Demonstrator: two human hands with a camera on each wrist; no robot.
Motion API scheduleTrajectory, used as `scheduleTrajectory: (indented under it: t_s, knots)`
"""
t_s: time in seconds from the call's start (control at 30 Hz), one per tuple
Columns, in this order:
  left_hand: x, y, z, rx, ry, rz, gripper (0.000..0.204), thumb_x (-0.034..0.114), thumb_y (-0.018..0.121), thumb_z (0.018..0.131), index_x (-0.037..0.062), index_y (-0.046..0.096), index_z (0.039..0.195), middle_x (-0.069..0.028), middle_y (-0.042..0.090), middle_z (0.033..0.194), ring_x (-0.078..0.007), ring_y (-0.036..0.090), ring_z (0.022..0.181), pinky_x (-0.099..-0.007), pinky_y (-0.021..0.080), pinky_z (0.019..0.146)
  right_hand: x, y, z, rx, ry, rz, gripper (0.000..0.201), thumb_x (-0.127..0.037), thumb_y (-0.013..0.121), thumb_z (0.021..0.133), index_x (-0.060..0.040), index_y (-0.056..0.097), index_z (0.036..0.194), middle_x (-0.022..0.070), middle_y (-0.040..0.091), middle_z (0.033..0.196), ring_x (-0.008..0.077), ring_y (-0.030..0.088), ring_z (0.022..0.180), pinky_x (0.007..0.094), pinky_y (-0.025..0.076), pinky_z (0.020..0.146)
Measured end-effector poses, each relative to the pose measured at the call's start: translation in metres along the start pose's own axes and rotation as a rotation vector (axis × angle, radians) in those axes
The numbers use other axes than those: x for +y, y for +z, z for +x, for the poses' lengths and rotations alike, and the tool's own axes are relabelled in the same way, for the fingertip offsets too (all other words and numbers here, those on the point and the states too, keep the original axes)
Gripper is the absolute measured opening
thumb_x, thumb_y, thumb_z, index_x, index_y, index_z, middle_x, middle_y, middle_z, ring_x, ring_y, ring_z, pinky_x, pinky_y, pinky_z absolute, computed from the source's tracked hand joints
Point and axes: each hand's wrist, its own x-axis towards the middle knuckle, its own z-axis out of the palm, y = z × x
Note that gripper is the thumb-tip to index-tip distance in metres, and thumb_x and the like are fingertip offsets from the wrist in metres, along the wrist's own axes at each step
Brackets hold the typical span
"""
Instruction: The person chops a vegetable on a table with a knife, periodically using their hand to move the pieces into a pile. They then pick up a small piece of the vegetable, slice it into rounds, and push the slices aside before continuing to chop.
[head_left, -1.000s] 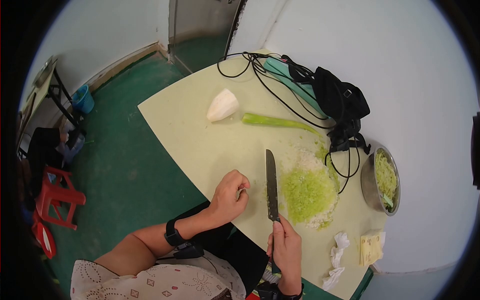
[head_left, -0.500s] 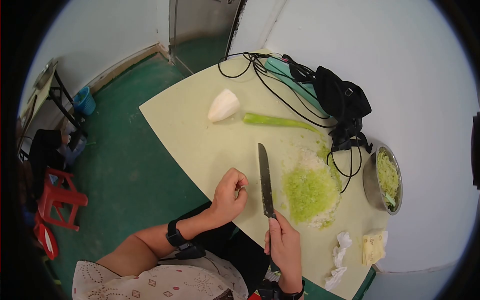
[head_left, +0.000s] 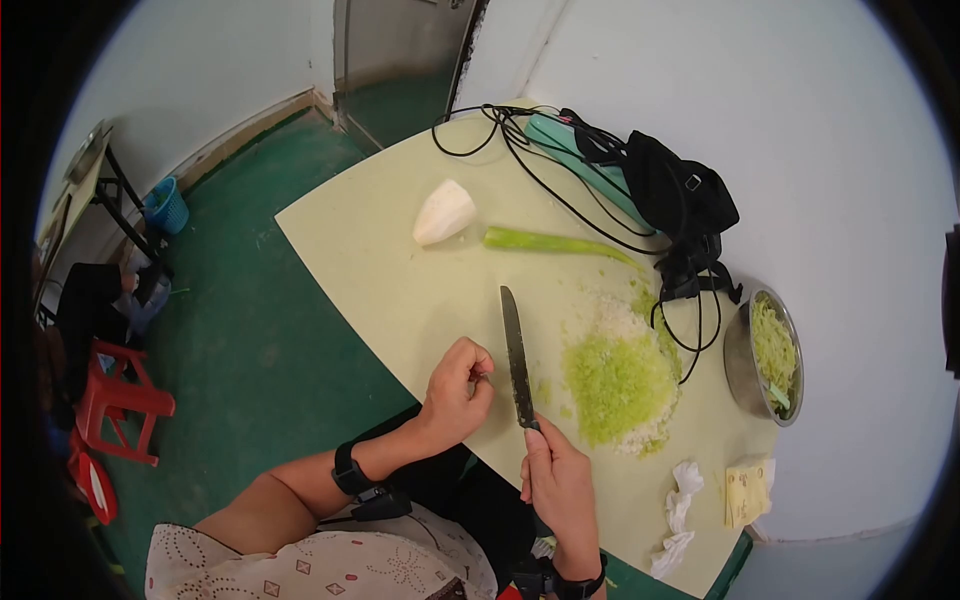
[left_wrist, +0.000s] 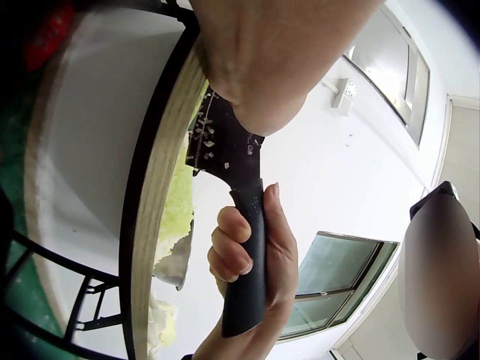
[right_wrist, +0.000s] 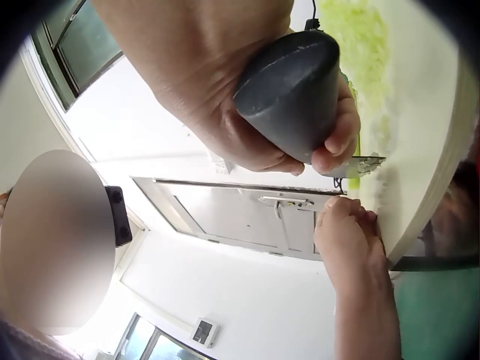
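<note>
Bright, even daylight; fisheye-warped edges.

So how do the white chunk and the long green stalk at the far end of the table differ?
The white chunk is short, stubby and pale, tapering to a blunt point; the green stalk is long, thin and bright green. The chunk lies nearer the table's left edge, the stalk runs toward the black cables. Both lie uncut on the table, away from the hands and the chopped green pile.

L hand loosely curled, fingertips pinched; R hand clenched in a grip, forearms bare.
</note>
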Motion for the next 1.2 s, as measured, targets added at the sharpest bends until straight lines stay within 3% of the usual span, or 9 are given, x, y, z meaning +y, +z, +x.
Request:
scheduleTrajectory:
  t_s: [0.13,0.23,0.4,0.5,0.6,0.7,1.0,1.2]
  knots:
    - [0.003,-0.003,0.001,-0.008,-0.004,0.014,0.017,-0.012,0.047,0.07,-0.0002,0.046,0.082,-0.0107,0.047,0.079,-0.0201,0.051,0.07,-0.0287,0.044,0.062,-0.007,-0.001,0.0,-0.006,0.061,0.024,0.036,-0.021,0.045,0.098,0.0007,0.053,0.126,0.0004,0.047,0.055,0.0065,0.046,0.041,0.0217,0.038,0.04]
    - [0.001,-0.001,0.001,-0.012,-0.012,0.009,0.017,-0.012,0.047,0.07,-0.0003,0.047,0.082,-0.0107,0.047,0.079,-0.0205,0.051,0.07,-0.029,0.044,0.062,-0.003,-0.002,-0.003,0.063,0.005,0.016,0.037,-0.022,0.045,0.098,0.0014,0.052,0.125,0.0004,0.047,0.054,0.0065,0.045,0.041,0.0218,0.037,0.039]
    - [0.002,-0.001,0.0,-0.045,-0.011,0.059,0.016,-0.01,0.051,0.07,0.0001,0.05,0.083,-0.0115,0.049,0.082,-0.0243,0.053,0.073,-0.0313,0.045,0.065,0.001,-0.015,-0.017,0.176,0.061,-0.054,0.038,-0.024,0.045,0.097,0.0022,0.052,0.124,0.0027,0.047,0.052,0.0091,0.048,0.041,0.0247,0.039,0.041]
    - [0.001,0.001,0.001,-0.089,0.069,0.155,0.016,-0.007,0.057,0.072,0.0015,0.057,0.085,-0.0093,0.053,0.086,-0.0204,0.052,0.073,-0.0286,0.043,0.064,0.009,-0.02,-0.021,0.199,0.084,-0.017,0.039,-0.024,0.044,0.098,0.0033,0.051,0.125,0.002,0.048,0.052,0.0083,0.047,0.041,0.0236,0.038,0.041]
    - [-0.002,0.003,0.002,-0.13,0.223,0.262,0.017,-0.002,0.063,0.072,0.0026,0.063,0.089,-0.0102,0.056,0.094,-0.0253,0.054,0.082,-0.0327,0.045,0.07,0.013,-0.026,-0.023,0.214,0.093,0.063,0.04,-0.024,0.044,0.098,0.0051,0.05,0.125,0.0015,0.048,0.053,0.0076,0.046,0.041,0.0226,0.036,0.04]
    - [0.002,0.003,0.002,-0.19,0.195,0.319,0.019,0.001,0.066,0.072,0.0019,0.064,0.09,-0.0104,0.058,0.097,-0.0283,0.054,0.09,-0.036,0.046,0.075,0.015,-0.03,-0.022,0.221,0.089,0.04,0.041,-0.025,0.044,0.098,0.0059,0.05,0.125,0.0017,0.049,0.054,0.0082,0.046,0.041,0.0228,0.036,0.04]
    - [0.01,0.007,0.005,-0.154,0.209,0.455,0.039,0.004,0.066,0.072,-0.0028,0.058,0.109,-0.0183,0.057,0.116,-0.0325,0.053,0.093,-0.0381,0.045,0.082,0.02,-0.034,-0.024,0.224,0.108,0.106,0.038,-0.025,0.042,0.098,0.0034,0.053,0.122,0.0008,0.049,0.055,0.0078,0.046,0.041,0.0225,0.036,0.04]
    - [0.006,0.005,0.005,-0.273,0.242,0.448,0.045,0.002,0.065,0.073,-0.0019,0.055,0.116,-0.016,0.061,0.111,-0.0323,0.052,0.095,-0.0387,0.043,0.084,0.02,-0.03,-0.023,0.2,0.089,0.107,0.037,-0.025,0.042,0.099,0.0021,0.054,0.121,0.0004,0.048,0.056,0.0077,0.046,0.041,0.0225,0.037,0.04]
